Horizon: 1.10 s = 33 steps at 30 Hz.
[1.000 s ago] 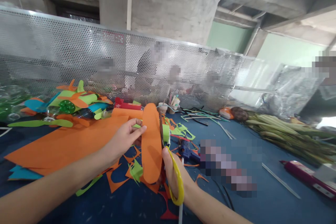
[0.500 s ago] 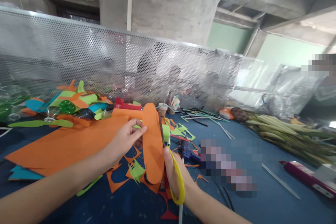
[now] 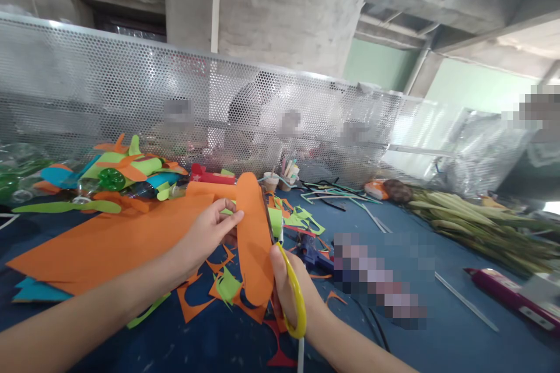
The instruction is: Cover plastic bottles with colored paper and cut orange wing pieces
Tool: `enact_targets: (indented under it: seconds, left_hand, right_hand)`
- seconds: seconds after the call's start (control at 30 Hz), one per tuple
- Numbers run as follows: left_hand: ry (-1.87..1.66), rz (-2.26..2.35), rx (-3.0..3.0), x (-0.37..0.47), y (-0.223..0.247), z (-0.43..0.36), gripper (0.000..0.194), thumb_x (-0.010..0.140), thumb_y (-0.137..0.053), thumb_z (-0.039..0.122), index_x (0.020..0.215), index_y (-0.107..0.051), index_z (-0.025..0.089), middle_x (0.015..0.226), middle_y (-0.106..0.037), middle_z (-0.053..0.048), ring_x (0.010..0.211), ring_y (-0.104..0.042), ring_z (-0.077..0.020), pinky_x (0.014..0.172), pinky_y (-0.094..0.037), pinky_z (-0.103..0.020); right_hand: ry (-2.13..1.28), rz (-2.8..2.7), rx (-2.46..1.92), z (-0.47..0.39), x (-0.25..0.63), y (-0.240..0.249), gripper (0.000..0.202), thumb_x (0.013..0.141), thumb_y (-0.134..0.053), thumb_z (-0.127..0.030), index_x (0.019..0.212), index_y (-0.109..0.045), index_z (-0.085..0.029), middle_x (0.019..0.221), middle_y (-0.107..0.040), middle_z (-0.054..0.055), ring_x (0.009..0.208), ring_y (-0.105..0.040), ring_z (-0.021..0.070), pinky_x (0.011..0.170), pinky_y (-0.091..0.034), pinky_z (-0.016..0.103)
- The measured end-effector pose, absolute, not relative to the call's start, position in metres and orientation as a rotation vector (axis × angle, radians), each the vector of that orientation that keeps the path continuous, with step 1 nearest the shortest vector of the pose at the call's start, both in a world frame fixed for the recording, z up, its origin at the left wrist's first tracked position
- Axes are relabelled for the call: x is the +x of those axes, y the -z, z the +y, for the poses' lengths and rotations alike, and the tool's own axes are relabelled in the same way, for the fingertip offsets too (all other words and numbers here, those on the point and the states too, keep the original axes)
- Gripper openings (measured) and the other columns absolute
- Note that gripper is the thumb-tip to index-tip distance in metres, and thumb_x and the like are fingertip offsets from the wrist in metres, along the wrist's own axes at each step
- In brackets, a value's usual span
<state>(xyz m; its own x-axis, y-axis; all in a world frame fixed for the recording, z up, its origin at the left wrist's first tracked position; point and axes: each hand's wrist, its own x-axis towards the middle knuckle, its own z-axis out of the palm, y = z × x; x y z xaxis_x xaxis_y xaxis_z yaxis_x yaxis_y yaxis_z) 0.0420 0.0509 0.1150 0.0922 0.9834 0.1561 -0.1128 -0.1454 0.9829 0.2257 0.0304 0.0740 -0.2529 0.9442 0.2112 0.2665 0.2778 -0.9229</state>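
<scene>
My left hand (image 3: 221, 224) pinches the left edge of an orange paper strip (image 3: 254, 245) with rounded ends, held upright above the table. Yellow-handled scissors (image 3: 296, 297) are gripped in my right hand (image 3: 292, 280), their dark blades running along the strip's right edge. Most of the blades is hidden behind the paper. Under and around the strip lie orange and green paper scraps (image 3: 228, 285). Left of my hands, large orange paper sheets (image 3: 118, 239) rest on a blue sheet (image 3: 44, 290).
Paper-and-bottle planes (image 3: 126, 166) are heaped at the back left. A blue glue gun (image 3: 312, 253) lies right of my hands. Farther right are long dried leaves (image 3: 472, 218) and a purple tube (image 3: 511, 297). Cups (image 3: 270, 180) stand before a perforated metal screen (image 3: 184, 99).
The scissor blades sit closer against the strip's right edge, and less of them shows. Both hands keep nearly the same place.
</scene>
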Motion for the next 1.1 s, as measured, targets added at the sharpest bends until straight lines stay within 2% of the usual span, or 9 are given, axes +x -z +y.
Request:
enact_targets:
  seconds: [0.27,0.47,0.57,0.7,0.8,0.97,1.1]
  left_hand:
    - [-1.293,0.969,1.282,0.041,-0.114,0.052,0.04,0.075,-0.078,0.049,0.083,-0.047,0.023,0.065,-0.062,0.005,0.061,-0.063,-0.015,0.062,-0.049,-0.029]
    - [-1.287,0.963,1.29,0.039,-0.114,0.053,0.04,0.075,-0.078,0.049,0.082,-0.047,0.024,0.064,-0.062,0.006,0.061,-0.063,-0.0152,0.063,-0.049,-0.029]
    - [-1.281,0.965,1.292,0.039,-0.114,0.054,0.042,0.074,-0.078,0.051,0.082,-0.047,0.024,0.066,-0.063,0.006,0.062,-0.063,-0.015,0.066,-0.05,-0.029]
    - [-1.268,0.97,1.301,0.039,-0.114,0.055,0.04,0.074,-0.078,0.049,0.081,-0.048,0.024,0.064,-0.061,0.007,0.061,-0.063,-0.0151,0.065,-0.049,-0.029]
    - [-1.26,0.971,1.313,0.039,-0.113,0.055,0.037,0.075,-0.077,0.046,0.08,-0.048,0.025,0.062,-0.059,0.007,0.061,-0.062,-0.0154,0.063,-0.048,-0.028]
    - [-1.238,0.96,1.332,0.04,-0.113,0.054,0.035,0.075,-0.077,0.046,0.08,-0.05,0.025,0.066,-0.064,0.004,0.062,-0.064,-0.0163,0.066,-0.049,-0.03]
    - [-1.237,0.955,1.344,0.041,-0.114,0.054,0.038,0.072,-0.079,0.048,0.08,-0.05,0.024,0.065,-0.063,0.005,0.059,-0.062,-0.0144,0.064,-0.049,-0.029]
  right_hand:
    - [-0.837,-1.785,-1.198,0.034,0.227,-0.081,0.058,0.093,-0.037,-0.072,0.068,-0.049,-0.021,0.068,-0.055,0.004,0.066,-0.048,0.0181,0.056,-0.039,0.028]
    - [-0.916,-1.739,-1.175,0.033,0.225,-0.08,0.059,0.09,-0.04,-0.076,0.064,-0.046,-0.024,0.053,-0.051,0.0,0.052,-0.049,0.0162,0.048,-0.037,0.027]
    - [-1.007,-1.779,-1.171,0.034,0.226,-0.081,0.06,0.09,-0.04,-0.077,0.064,-0.049,-0.024,0.048,-0.053,0.0,0.045,-0.053,0.0166,0.047,-0.04,0.027]
    - [-0.983,-1.813,-1.151,0.035,0.228,-0.083,0.062,0.089,-0.04,-0.078,0.063,-0.051,-0.023,0.053,-0.058,0.003,0.05,-0.06,0.0189,0.051,-0.046,0.028]
    - [-0.946,-1.821,-1.148,0.035,0.229,-0.086,0.063,0.087,-0.04,-0.08,0.062,-0.049,-0.023,0.054,-0.056,0.003,0.05,-0.057,0.0181,0.05,-0.045,0.028]
    - [-0.981,-1.778,-1.165,0.035,0.227,-0.09,0.063,0.083,-0.038,-0.083,0.063,-0.045,-0.024,0.056,-0.052,0.001,0.048,-0.051,0.0157,0.046,-0.042,0.027]
    - [-0.893,-1.789,-1.195,0.037,0.227,-0.09,0.064,0.083,-0.036,-0.084,0.061,-0.044,-0.024,0.059,-0.054,0.003,0.052,-0.053,0.0165,0.048,-0.043,0.028]
